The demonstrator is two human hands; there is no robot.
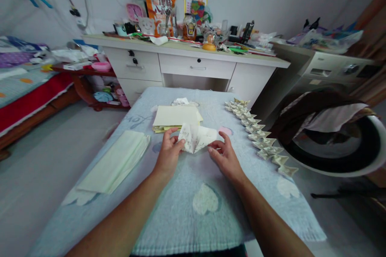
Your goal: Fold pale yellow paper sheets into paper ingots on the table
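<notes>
A small piece of printed white paper [196, 136], folded with a crease down its middle, is held above the table. My left hand [169, 150] pinches its left side between thumb and fingers. At the paper's lower right edge is my right hand [225, 156], its index finger raised and its thumb and fingers apart; the other fingertips are at or very near the edge. Just behind lies a stack of cream paper sheets [176, 115]. Along the right side runs a row of several folded paper boats [255, 128], standing close together.
A folded pale green cloth or paper bundle [116, 162] lies on the left of the cloth-covered table [169, 217]. Crumpled white paper [180, 101] sits behind the stack. Beyond stands a cluttered white desk [197, 66]. At right, a washing machine [331, 68] has its door open.
</notes>
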